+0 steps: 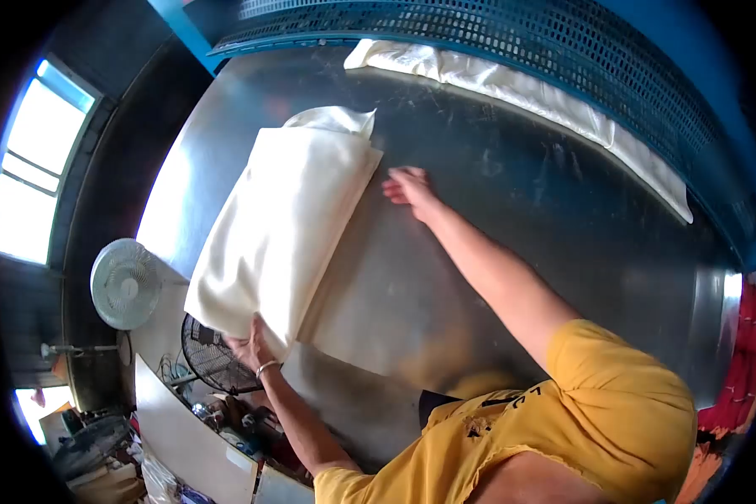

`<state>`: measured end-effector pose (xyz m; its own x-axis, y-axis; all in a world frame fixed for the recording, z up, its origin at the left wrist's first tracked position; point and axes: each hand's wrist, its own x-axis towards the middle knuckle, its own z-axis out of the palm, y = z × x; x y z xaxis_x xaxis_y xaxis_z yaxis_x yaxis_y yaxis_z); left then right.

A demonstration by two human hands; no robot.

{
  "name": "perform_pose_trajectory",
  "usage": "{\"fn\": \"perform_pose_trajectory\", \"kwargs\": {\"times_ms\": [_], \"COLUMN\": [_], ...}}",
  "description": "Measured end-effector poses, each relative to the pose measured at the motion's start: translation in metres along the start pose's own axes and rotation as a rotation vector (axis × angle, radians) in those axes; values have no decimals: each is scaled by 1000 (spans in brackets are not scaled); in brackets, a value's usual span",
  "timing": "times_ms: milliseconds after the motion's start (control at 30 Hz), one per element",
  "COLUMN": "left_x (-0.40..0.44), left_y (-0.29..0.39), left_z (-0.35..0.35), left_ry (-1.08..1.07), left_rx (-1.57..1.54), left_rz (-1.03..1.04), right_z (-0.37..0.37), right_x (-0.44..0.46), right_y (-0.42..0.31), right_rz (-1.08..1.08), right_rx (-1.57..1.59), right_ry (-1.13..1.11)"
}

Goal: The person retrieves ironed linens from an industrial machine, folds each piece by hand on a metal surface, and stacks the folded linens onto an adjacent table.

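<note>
Head view: the folded cream cloth [286, 218] lies on the metal table [496, 244], left of the middle of the view, its long sides slanting from upper right to lower left and its far end showing a loose, raised flap. The left hand [248, 346] is at the cloth's near end, closed on the edge—thumb over the upper face, the other fingers partly hidden at the border; a bracelet [267, 367] is noted on that wrist. The right hand [409, 186] is apart from the cloth, just beside its right-hand long side near the far end; its fingers are loosely curled, half open and slightly blurred, with nothing seen in their hold. A long strip of white cloth [521, 91] lies along the far edge of the table, against a blue perforated panel [512, 38]. A white fan [126, 284] stands at left; a black fan [214, 357] is below the table edge, partly hidden behind the left hand and cloth.
</note>
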<state>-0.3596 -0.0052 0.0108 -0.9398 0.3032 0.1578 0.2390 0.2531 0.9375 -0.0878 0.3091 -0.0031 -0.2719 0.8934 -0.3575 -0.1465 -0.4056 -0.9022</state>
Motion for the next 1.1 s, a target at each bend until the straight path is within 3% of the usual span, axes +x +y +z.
{"fn": "perform_pose_trajectory", "kwargs": {"times_ms": [67, 100, 133, 167, 267, 333, 433, 500, 567, 633, 700, 733, 767, 800, 833, 867, 900, 933, 967, 1000, 1067, 1100], "left_x": [4, -8, -23, -36, -86, -136, -220, -277, -329, -363, -393, -415, -431, -437, -445, -445, -440, -427, -411, -388, -322, -285], "left_y": [27, 29, 64, 85, 116, 142, 185, 209, 231, 234, 242, 236, 204, 201, 195, 166, 154, 147, 161, 143, 129, 107], "left_z": [-17, -9, 6, 33, 169, 274, 427, 514, 595, 650, 654, 641, 636, 593, 542, 507, 460, 413, 367, 342, 312, 310], "left_ry": [3, 375, 308, 229, -436, -794, -1087, -966, -811, -948, -1004, -1056, -908, -1103, -1115, -1293, -1459, -1493, -1498, -1320, -1192, -1105], "left_rx": [523, 795, 749, 644, 62, -127, -136, 48, -43, 253, 140, 44, -19, -46, -163, -107, -195, -241, -273, -310, -45, -7], "left_rz": [84, 633, 573, 721, 696, 814, 1138, 1436, 1464, 1253, 1175, 954, 1331, 1372, 1341, 1341, 1306, 1394, 1321, 1237, 1123, 1042], "right_z": [-70, -119, -175, -227, -348, -407, -437, -433, -428, -433, -434, -429, -425, -424, -424, -422, -425, -432, -437, -443, -457, -473], "right_x": [-29, -34, -53, -81, -176, -229, -265, -267, -263, -263, -260, -263, -265, -266, -268, -271, -271, -267, -266, -272, -283, -292], "right_y": [-7, 4, 4, -3, -14, 0, 13, 6, 1, -1, -4, -3, -2, -5, -8, -11, -7, 3, 8, 7, 7, 14], "right_rz": [-206, -564, -609, -777, -682, -549, -534, -421, -380, -418, -438, -444, -426, -420, -418, -439, -517, -591, -658, -709, -729, -692], "right_rx": [-97, -465, -641, -894, -1312, -1414, -1308, -1337, -1332, -1313, -1264, -1239, -1221, -1202, -1182, -1234, -1098, -959, -818, -388, 471, 630], "right_ry": [115, 287, 374, 508, 926, 1118, 1094, 1154, 1185, 1187, 1205, 1198, 1188, 1183, 1179, 1185, 1271, 1349, 1415, 1401, 1244, 1054]}}
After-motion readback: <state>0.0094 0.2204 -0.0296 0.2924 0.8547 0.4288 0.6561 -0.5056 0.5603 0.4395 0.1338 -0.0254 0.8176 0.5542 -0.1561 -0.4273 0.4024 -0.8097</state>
